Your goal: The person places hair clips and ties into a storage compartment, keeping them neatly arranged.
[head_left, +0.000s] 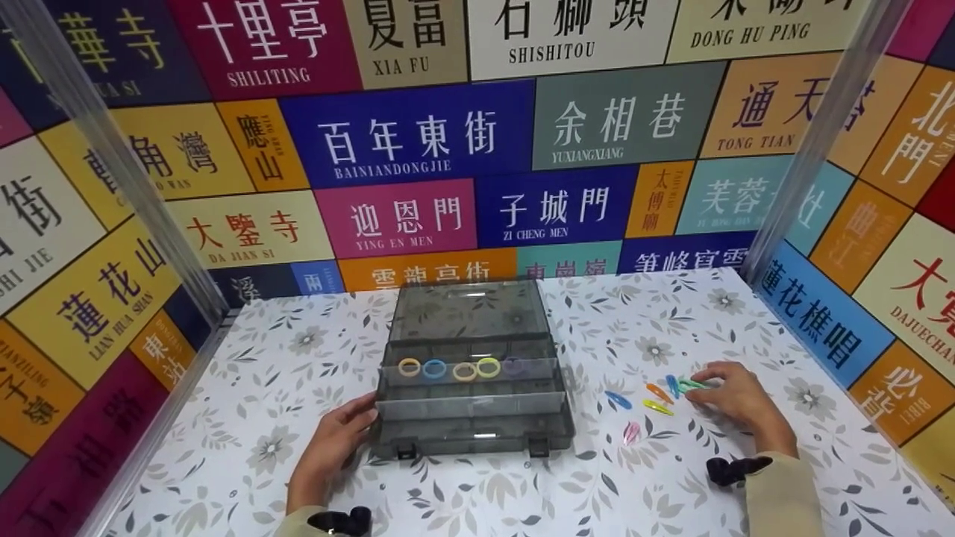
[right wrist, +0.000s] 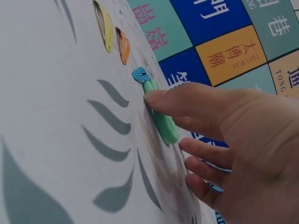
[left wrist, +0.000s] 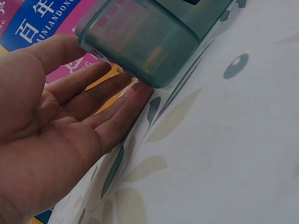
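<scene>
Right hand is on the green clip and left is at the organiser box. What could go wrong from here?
1. The right hand only presses the green clip flat with a fingertip; it may slide, not lift.
2. The blue clip touches it and could get dragged along.
3. The left hand rests open against the box, which might shift.

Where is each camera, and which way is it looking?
Head: worn high, looks forward and down at the table, the grey box, both hands and sleeves.
Left wrist: low beside the left hand, faces the box corner; palm and fingers show.
Right wrist: low by the right hand, faces the green clip under a fingertip.
Shared: head and right wrist both show the clips.
</scene>
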Demonstrator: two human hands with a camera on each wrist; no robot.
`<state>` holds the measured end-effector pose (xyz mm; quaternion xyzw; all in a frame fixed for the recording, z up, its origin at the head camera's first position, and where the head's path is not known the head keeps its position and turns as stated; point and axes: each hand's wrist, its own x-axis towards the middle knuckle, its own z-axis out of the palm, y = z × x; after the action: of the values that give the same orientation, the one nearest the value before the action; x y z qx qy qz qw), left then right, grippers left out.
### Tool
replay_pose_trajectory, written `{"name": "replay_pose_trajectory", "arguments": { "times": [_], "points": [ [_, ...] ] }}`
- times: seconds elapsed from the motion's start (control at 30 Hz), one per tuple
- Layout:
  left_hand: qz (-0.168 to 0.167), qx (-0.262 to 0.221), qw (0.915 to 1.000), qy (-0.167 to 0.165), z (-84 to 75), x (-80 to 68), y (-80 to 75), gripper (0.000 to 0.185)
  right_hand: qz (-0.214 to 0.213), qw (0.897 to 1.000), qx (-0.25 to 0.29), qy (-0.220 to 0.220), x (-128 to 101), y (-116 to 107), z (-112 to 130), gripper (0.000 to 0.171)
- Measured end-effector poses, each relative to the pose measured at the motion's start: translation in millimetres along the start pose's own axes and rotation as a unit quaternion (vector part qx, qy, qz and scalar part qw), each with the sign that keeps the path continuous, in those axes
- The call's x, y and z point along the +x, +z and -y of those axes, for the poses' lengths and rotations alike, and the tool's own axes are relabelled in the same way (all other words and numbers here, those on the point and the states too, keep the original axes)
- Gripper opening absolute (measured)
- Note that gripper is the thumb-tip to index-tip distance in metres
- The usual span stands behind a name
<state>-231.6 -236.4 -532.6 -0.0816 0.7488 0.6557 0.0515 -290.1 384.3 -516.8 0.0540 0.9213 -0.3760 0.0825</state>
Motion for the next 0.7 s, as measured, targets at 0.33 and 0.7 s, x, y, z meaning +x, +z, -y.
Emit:
{"name": "replay_pose_trajectory", "arguments": {
  "times": [0.33,0.7],
  "points": [
    [0.002,0.003,1.0000,-0.004,-0.2,-0.6,0.1,0.048,0.019,1.000,0.006,-0.016,-3.7,-3.3,-0.9,0.066],
    [-0.003,-0.001,1.0000,-0.008,0.4,-1.4,0.8,0.048,0.036,0.999,0.026,0.001,-2.4,-5.6,-7.6,0.064]
  ]
}}
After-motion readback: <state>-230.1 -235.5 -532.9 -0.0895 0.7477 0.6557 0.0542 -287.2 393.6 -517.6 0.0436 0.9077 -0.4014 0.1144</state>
